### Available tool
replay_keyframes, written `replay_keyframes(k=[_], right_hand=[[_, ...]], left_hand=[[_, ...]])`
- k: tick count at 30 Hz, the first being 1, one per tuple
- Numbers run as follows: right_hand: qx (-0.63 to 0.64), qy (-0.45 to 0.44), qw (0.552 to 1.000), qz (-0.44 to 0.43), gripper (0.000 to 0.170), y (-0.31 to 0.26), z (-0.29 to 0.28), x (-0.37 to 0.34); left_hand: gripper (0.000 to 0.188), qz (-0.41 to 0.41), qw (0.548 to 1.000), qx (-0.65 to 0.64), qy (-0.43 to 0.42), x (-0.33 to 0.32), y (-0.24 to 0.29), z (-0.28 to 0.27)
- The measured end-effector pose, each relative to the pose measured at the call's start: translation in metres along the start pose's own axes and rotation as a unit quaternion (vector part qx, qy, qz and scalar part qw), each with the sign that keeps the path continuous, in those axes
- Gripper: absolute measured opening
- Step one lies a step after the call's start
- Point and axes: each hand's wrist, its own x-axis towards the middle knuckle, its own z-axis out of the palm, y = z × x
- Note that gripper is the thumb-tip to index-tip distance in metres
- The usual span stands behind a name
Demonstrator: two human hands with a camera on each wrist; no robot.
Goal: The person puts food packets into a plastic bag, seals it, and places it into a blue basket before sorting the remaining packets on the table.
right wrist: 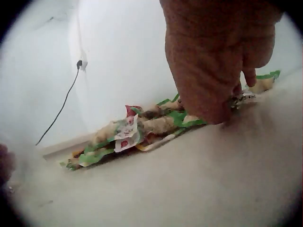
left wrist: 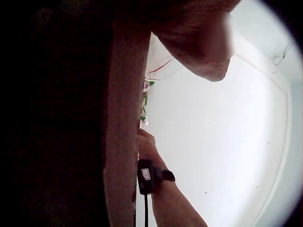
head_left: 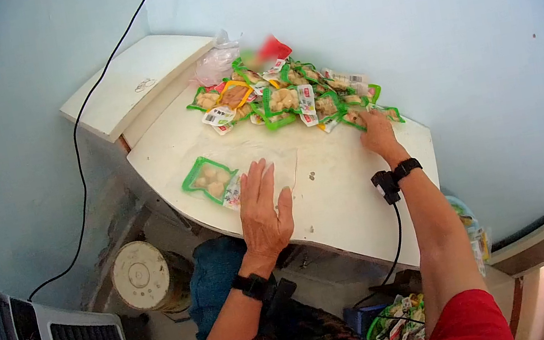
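One green-edged food packet (head_left: 208,178) lies apart on the table (head_left: 356,206), beside the straight-fingered left hand (head_left: 264,207); the back-edge packet heap (head_left: 284,99) seems left to do, the right hand (head_left: 378,135) there, grip unclear.

Labels (head_left: 306,99) on the green-edged packets (head_left: 283,100) are too small to read.

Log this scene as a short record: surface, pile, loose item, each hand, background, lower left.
Surface: white table
Pile: heaped food packets, mostly green-edged, toward the table's far side
Loose item: single packet, green-edged, lying apart from the pile
Left hand: fingers straight, at the single packet's label end
Right hand: at the pile's right end, fingers down at a packet; grip unclear
Background: thin plastic bag at the pile's back left
Lower left: round-lidded container
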Motion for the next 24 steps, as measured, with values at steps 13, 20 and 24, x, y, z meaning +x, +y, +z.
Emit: replay_keyframes(k=[13,20,24], right_hand=[[0.195,0.003,0.978,-0.068,0.042,-0.020,-0.028,-0.098],[0.623,-0.126,0.758,0.146,0.026,-0.037,-0.055,-0.108],[0.721,-0.163,0.647,0.185,0.023,-0.056,-0.056,-0.117]], left_hand=[[0.044,0.009,1.000,0.016,0.012,0.000,-0.002,0.004],[0.044,0.011,1.000,0.023,0.018,-0.001,-0.003,0.006],[0.055,0.010,0.999,0.032,0.016,-0.002,-0.005,0.008]])
